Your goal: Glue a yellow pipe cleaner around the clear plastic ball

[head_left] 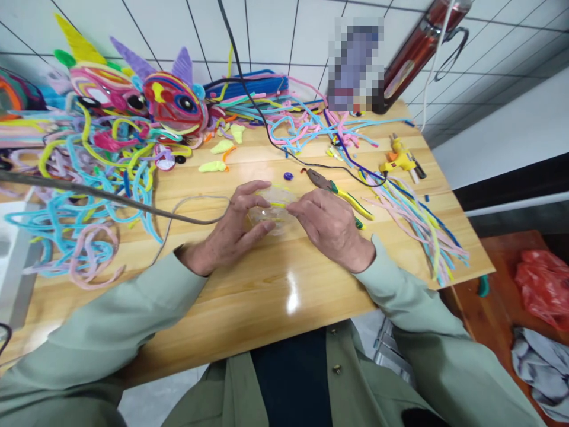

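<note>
My left hand [240, 219] curves around a small clear plastic container [276, 225], thumb on the near side and fingers on the far side. Inside or across the clear piece runs a short yellow strip [279, 205], perhaps pipe cleaner. My right hand [326, 224] is closed in a pinch at the strip's right end; the fingertips hide exactly what they grip. Just beyond my right hand lie pliers [349, 198] with yellow and green handles. A small dark blue coil [288, 176] rests behind the container.
Tangled pipe cleaners [80, 190] cover the left side, below two colourful horned heads [173, 104]. More pipe cleaners [418, 219] lie right, near a yellow glue gun [402, 159]. Black cables [249, 89] cross the view. A red thermos [418, 53] stands at the back right.
</note>
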The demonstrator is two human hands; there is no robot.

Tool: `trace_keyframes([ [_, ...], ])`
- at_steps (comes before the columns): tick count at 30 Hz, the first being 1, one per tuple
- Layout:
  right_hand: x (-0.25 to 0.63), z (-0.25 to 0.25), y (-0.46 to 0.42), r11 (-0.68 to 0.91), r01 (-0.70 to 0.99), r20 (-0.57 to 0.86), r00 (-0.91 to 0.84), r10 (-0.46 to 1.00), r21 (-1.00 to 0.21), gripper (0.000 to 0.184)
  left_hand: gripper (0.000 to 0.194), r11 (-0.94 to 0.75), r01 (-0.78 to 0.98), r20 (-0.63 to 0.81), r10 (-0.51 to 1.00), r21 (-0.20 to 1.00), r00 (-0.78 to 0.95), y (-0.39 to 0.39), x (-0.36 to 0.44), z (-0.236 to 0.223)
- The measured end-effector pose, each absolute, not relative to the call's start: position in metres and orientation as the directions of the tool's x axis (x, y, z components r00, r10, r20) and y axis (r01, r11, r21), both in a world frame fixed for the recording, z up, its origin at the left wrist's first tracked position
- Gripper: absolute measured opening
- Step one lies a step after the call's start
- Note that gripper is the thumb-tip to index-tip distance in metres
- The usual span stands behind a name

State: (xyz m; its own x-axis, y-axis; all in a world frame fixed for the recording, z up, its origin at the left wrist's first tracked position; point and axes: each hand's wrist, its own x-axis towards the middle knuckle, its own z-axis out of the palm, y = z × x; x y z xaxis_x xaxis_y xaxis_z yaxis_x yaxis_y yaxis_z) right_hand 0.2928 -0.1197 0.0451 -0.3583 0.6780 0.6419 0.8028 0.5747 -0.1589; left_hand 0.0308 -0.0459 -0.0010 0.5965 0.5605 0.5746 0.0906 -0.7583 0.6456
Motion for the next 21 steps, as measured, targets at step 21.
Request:
trace_keyframes([
  [21,0.283,0.035,-0.117,0.667,0.700,0.689,-0.354,0.633,-0.254,0.025,0.054,-0.207,0.284,0.001,0.809,0.936,0.588,-0.041,0.027,0.041],
])
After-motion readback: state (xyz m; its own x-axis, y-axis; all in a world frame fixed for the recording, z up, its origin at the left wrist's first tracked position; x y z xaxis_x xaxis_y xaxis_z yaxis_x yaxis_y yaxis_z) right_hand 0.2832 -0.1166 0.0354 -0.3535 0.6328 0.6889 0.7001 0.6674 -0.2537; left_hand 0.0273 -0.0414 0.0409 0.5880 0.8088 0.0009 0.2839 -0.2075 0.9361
